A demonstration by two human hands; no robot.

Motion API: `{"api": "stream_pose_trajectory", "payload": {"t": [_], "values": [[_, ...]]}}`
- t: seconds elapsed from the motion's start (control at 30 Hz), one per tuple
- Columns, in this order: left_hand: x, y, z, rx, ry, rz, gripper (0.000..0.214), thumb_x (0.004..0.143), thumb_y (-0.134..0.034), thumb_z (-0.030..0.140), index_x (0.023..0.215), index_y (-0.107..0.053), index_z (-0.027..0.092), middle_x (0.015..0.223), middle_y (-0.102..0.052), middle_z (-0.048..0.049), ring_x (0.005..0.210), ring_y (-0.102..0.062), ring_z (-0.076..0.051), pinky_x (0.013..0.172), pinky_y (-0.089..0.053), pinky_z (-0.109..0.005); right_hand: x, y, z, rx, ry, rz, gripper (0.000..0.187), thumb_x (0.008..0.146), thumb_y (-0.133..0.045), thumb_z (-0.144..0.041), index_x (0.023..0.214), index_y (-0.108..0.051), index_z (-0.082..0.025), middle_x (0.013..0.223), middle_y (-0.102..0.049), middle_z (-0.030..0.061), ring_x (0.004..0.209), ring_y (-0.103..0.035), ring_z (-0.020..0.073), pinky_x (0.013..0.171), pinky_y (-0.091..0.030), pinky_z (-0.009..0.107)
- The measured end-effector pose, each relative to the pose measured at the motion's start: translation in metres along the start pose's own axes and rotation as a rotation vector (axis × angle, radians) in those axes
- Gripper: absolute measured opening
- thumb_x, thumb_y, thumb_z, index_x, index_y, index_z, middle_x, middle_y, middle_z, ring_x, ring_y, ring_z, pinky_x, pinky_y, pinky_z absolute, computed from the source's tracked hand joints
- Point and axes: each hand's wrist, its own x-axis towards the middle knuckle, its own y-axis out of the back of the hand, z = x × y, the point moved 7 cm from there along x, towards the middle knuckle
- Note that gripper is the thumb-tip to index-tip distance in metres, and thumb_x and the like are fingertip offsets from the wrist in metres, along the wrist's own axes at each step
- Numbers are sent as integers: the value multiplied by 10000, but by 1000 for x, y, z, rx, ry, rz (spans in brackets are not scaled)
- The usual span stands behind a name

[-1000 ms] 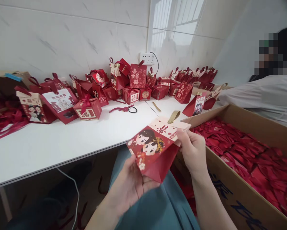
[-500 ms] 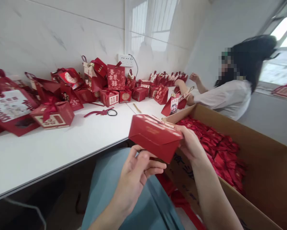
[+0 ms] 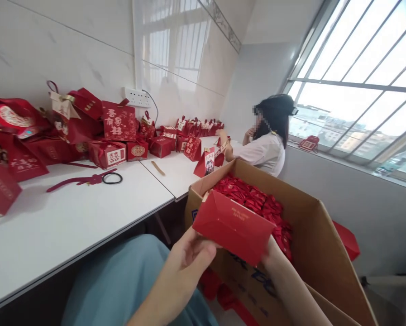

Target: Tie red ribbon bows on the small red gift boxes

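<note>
A red paper gift box (image 3: 233, 228) with small gold print is held in front of me, above the near edge of the open carton. My left hand (image 3: 191, 258) grips its left lower side, thumb bent in and fingers under the box. My right hand (image 3: 271, 254) is at the right end, its fingers mostly hidden behind the box. Right behind the held box, the cardboard carton (image 3: 328, 240) contains many red wrapped pieces (image 3: 250, 192).
The white table (image 3: 135, 206) bears several red gift boxes (image 3: 107, 154), a dark red ribbon with a black ring (image 3: 112, 177) and a tan strip (image 3: 158, 168). Beyond the carton sits a co-worker in a white top (image 3: 265, 151), beside a barred window (image 3: 359, 86).
My view has swung to the right, bringing the window in. The held box has turned and come lower, over the carton's edge. My left fingers have gone from spread below it to gripping it.
</note>
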Motion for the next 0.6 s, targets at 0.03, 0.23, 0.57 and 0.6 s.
{"api": "stream_pose_trajectory", "payload": {"t": [0.03, 0.23, 0.57, 0.6], "values": [[-3, 8, -3, 25, 11, 9, 426, 784, -610, 441, 1132, -583, 197, 1059, -673, -89, 996, -617, -232, 901, -475, -361, 0, -1, 8, 39, -82, -21, 295, 748, -581, -461, 671, -676, -193, 611, -703, 30, 531, -638, 223, 497, -509, 335], [-35, 111, 14, 613, 6, 451, 437, 771, -593, 400, 1168, -564, 219, 1260, -557, -111, 1164, -518, -278, 981, -420, -433, 31, -26, 2, -222, 134, 103, 285, 771, -559, -453, 820, -671, -195, 757, -715, 49, 682, -625, 227, 586, -472, 298], [-108, 244, 74, 1786, -124, 933, 363, 808, -380, 395, 975, -616, 175, 1117, -632, -135, 1135, -547, -312, 937, -451, -481, 60, -230, -9, -300, 574, -143, 128, 785, -549, -317, 694, -504, -239, 673, -570, 9, 594, -575, 182, 548, -429, 266], [-109, 249, 68, 1832, -71, 913, 370, 812, -371, 383, 993, -616, 172, 1126, -634, -134, 1120, -559, -306, 937, -449, -483, 60, -239, -8, -299, 574, -163, 111, 765, -580, -307, 709, -514, -238, 683, -573, 5, 600, -578, 179, 545, -425, 261]]}}
